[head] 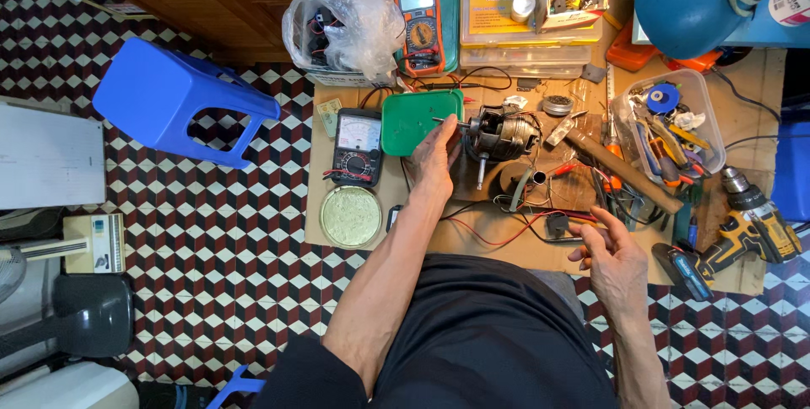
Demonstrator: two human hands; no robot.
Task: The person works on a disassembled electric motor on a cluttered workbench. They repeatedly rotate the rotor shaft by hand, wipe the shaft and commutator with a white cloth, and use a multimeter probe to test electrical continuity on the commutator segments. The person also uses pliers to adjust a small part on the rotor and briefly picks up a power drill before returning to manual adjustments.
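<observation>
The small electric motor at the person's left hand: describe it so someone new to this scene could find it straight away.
Start at the brown cardboard sheet spread on the checkered floor. Near its middle, the left hand reaches beside a green plastic lid; the motor lies just right of that lid. It is the only grey metal cylinder with copper windings and a thin shaft poking out toward the lid.

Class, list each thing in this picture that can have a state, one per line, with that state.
Left hand: resting on the grey metal fan motor.
Right hand: open, empty.
Blue plastic stool: tipped on its side.
Clear plastic tool tub: open, full.
White plastic bag: bunched shut.
</observation>
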